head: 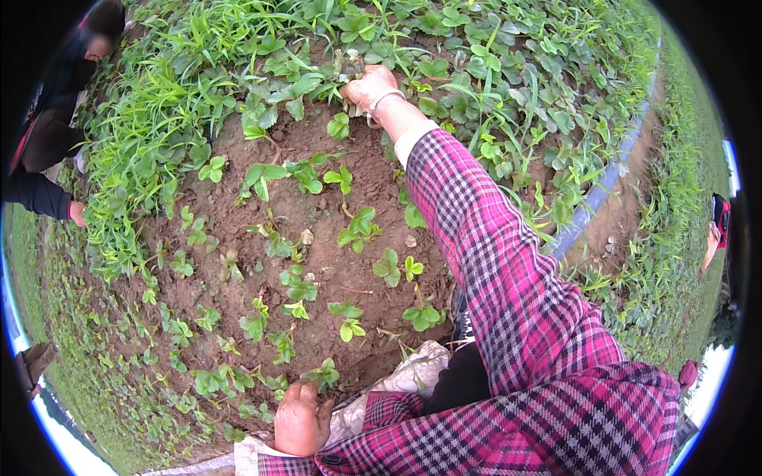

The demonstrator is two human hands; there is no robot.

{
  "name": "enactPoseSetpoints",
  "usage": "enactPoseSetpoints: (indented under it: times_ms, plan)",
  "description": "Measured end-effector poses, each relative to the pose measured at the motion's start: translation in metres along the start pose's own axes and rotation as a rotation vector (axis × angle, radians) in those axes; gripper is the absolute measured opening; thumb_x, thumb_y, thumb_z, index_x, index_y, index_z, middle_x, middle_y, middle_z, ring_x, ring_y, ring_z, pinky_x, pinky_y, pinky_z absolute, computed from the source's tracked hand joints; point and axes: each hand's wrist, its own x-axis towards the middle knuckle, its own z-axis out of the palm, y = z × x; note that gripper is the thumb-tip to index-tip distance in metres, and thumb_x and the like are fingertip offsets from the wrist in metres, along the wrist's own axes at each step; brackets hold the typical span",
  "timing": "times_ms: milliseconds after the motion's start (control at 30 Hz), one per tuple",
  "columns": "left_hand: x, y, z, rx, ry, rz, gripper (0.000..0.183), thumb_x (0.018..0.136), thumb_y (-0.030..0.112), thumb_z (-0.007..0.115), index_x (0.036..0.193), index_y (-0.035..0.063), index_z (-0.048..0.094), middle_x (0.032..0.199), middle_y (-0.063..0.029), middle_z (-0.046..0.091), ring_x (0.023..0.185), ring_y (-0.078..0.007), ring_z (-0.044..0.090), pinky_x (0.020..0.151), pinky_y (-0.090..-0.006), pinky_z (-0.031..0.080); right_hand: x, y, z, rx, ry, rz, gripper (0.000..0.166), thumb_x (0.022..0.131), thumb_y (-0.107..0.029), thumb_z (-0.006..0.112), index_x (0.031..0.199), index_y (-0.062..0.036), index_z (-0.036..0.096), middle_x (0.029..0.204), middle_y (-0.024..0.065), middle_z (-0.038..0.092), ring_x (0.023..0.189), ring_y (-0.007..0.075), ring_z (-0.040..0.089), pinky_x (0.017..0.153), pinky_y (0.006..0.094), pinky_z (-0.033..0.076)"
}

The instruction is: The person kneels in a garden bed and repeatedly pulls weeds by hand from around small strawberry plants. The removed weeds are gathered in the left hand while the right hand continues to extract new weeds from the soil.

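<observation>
At the edge of the thick growth, my right hand [370, 89] is closed around a clump of plants [351, 66] with greyish, dry-looking bits; its fingertips are partly hidden. The plants around it look like strawberry plants [360, 24] mixed with grass. Low in the view, my left hand [302, 419] is back-up at the soil beside a small strawberry plant [324, 375]. Its fingertips are curled under, so I cannot see whether they hold anything. Between the hands, bare brown soil [333, 262] bears several small strawberry plants [360, 229].
Tall grass [166, 77] grows at the upper left, where another person [53, 113] crouches with a hand [77, 213] in it. A bluish-grey hose or pipe [595, 196] runs along the right side. A pale sheet [393, 381] lies near my dark-clothed leg [458, 381].
</observation>
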Motion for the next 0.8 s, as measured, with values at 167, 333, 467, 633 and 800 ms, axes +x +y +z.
enactPoseSetpoints:
  times_ms: [167,333,467,633,800]
  plan:
    - [0.001,0.000,0.001,-0.001,0.019,0.025,0.035,0.069,0.012,0.064,0.099,-0.0019,0.053,0.094,-0.0203,0.054,0.085,-0.0372,0.054,0.074,-0.0414,0.045,0.013,0.008,0.003,-0.092,0.060,-0.082,0.023,0.063,-0.022,0.057,0.081,-0.0068,0.062,0.088,0.0149,0.063,0.089,0.0266,0.059,0.080,0.0293,0.045]
    - [0.002,0.000,0.001,-0.007,0.007,0.023,0.034,0.070,0.012,0.063,0.099,-0.0020,0.052,0.094,-0.0207,0.054,0.084,-0.0373,0.055,0.074,-0.0413,0.045,0.007,0.003,0.010,-0.217,0.125,-0.191,0.028,0.062,-0.018,0.057,0.086,-0.0050,0.061,0.089,0.0180,0.061,0.087,0.0320,0.058,0.079,0.0339,0.045]
    - [0.001,-0.003,0.000,-0.011,0.016,0.037,0.034,0.071,0.013,0.063,0.100,-0.0019,0.052,0.096,-0.0215,0.054,0.085,-0.0376,0.055,0.075,-0.0415,0.045,-0.002,-0.005,0.013,-0.264,0.174,-0.105,0.032,0.064,-0.018,0.060,0.092,-0.0039,0.057,0.092,0.0198,0.060,0.091,0.0334,0.057,0.083,0.0360,0.044]
    - [-0.006,-0.006,-0.001,0.015,0.060,0.042,0.035,0.071,0.013,0.063,0.101,-0.0019,0.051,0.097,-0.0221,0.054,0.086,-0.0378,0.054,0.076,-0.0414,0.045,0.003,0.021,0.005,-0.114,0.286,0.015,0.018,0.064,-0.007,0.058,0.081,-0.0012,0.055,0.071,0.0110,0.058,0.067,0.0214,0.058,0.068,0.0305,0.051]
    - [-0.006,-0.008,-0.002,-0.019,0.027,0.018,0.036,0.071,0.013,0.063,0.101,-0.0019,0.051,0.097,-0.0217,0.054,0.087,-0.0381,0.054,0.076,-0.0416,0.045,-0.015,0.028,-0.010,0.843,0.169,0.137,0.014,0.067,0.003,0.059,0.079,-0.0012,0.052,0.072,0.0046,0.052,0.055,0.0167,0.053,0.044,0.0301,0.054]
